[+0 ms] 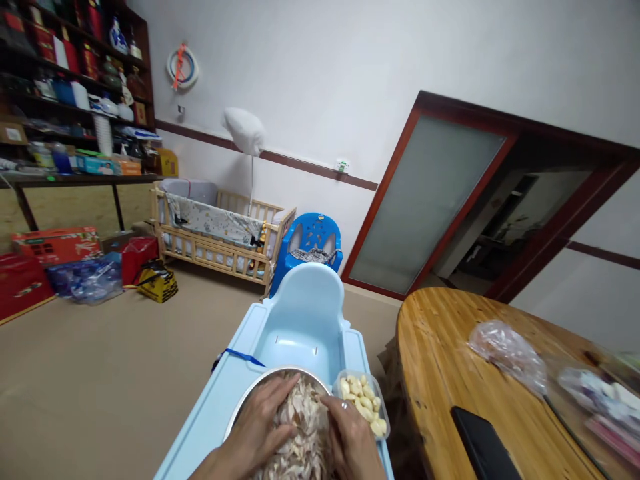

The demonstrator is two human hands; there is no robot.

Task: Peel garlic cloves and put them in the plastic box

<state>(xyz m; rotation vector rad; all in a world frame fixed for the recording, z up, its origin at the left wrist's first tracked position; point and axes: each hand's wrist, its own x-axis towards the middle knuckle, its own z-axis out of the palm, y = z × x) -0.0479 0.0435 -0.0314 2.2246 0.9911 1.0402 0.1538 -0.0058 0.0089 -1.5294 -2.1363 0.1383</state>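
1. Well, the shiny bowl [295, 368] sits on the light blue chair [303, 300], at the bottom middle of the view, and it is full of dry, papery peels [303, 423].
2. Just right of the bowl, a clear tub [383, 403] of pale cloves [367, 403] sits close to the chair's edge, so there is little room on that side.
3. On the left, a flat strip of chair runs by the bowl, with lots of bare floor [125, 373] past it. On the right, only a thin dark gap parts the chair from the wooden tabletop [435, 347].
4. The left hand [257, 417] lies on the peels with its fingers loose and its thumb spread wide, not closed on anything I can see.
5. The right hand [354, 433] is at the other side of the bowl, next to the tub. Its fingers are bent down, and I cannot tell if they pinch something.
6. The bottom edge cuts off the bowl, both arms and the black phone [485, 443]. The hands hide some peels, and the right thumb is hard to see.
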